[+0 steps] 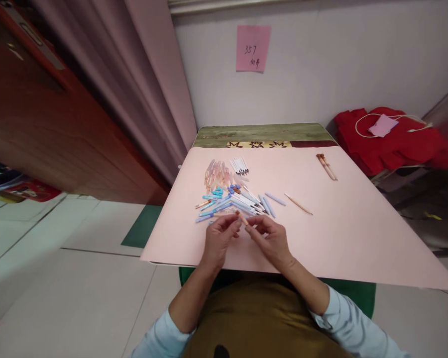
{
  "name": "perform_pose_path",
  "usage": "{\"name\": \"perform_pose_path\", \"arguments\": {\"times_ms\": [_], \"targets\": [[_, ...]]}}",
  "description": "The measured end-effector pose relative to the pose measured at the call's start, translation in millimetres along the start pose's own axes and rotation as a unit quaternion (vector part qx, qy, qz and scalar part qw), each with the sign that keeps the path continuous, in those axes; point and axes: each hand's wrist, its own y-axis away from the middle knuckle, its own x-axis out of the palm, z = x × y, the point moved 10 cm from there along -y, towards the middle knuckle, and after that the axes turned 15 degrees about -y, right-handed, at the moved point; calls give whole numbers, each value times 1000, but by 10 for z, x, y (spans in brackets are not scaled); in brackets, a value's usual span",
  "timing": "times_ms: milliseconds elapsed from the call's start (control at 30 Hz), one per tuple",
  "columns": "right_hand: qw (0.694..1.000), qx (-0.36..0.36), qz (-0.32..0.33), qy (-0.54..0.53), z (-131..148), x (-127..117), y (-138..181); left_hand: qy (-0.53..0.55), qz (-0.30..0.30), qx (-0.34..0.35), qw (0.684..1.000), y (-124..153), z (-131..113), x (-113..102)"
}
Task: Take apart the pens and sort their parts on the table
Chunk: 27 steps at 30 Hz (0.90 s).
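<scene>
Near the front edge of the table, my left hand [222, 233] and my right hand [269, 237] are pinched around a short pen part [242, 217], peach-coloured with a brown end. Just beyond my fingers lies a loose pile of blue and white pen parts [242, 203], with turquoise pieces [217, 193] at its left. Behind it are clear pinkish pen barrels [218, 174] and a bundle of white refills [240, 166] with dark ends. To the right of the pile a tan, thin pen piece with a white end [298, 204] lies alone.
Two tan pens with brown tops [326, 166] lie at the back right of the pink-covered table [351, 228]. Red cloth with a white cable [392, 139] sits beyond the right edge. A wall [209, 64] stands behind, and a mauve curtain [153, 59] hangs at left.
</scene>
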Motion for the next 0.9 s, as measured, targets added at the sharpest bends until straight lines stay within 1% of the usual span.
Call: {"name": "perform_pose_path", "arguments": {"times_ms": [33,100,200,300,367,400,467,533,600,667,733,900], "targets": [[1000,1,13,1,7,77,74,53,11,-41,998,65,91,77],[999,12,32,3,-21,162,203,123,11,-100,987,187,227,157],[997,-2,61,39,-14,144,265,176,4,-143,974,281,304,130],[985,-50,82,147,108,35,90,238,-1,-169,956,258,314,12],[964,-65,102,238,152,13,-134,290,1,-189,938,215,341,-39],[948,-66,121,285,145,41,-255,313,9,-192,930,190,351,-45],[912,-60,178,365,73,161,-469,350,32,-178,919,141,353,-38],[878,-58,242,409,-27,323,-608,374,59,-152,913,114,350,-26],[852,-67,296,427,-115,478,-673,382,84,-132,911,117,359,-19],[832,-79,337,434,-179,592,-691,385,100,-122,909,131,377,-24],[815,-86,364,442,-224,653,-696,387,102,-119,909,139,394,-46],[785,-102,403,459,-235,711,-702,389,101,-117,908,129,398,-65]]}}
